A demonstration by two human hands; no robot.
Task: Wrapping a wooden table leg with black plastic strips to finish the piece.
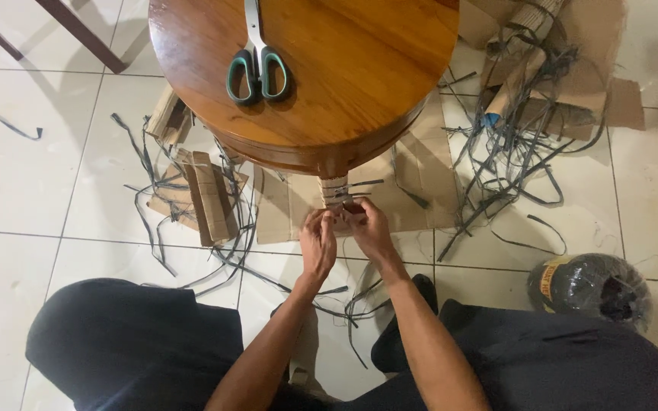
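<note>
So both hands are down low in front of the round wooden bench (359, 84), working on its leg (334, 189), which is wrapped in cardboard with a few dark straps (359, 185) running across it. The left hand (317, 245) has its fingers curled in and pinched on the wrapping at the bottom of that leg, and the right hand (368, 228) is right beside it, touching it, fingers clenched on the same spot; can't tell exactly which strap end each one has. Up on the bench top there's a pair of scissors (257, 65) with green handles, lying closed, well away from the hands. The tiled floor (32, 183) is a mess: loose dark strap offcuts (512, 152) all over, a folded cardboard piece (211, 199) to the left of the leg, flat cardboard sheets (420, 190) under and behind it. A dark roll wrapped in plastic (592, 288) sits by the right knee.
</note>
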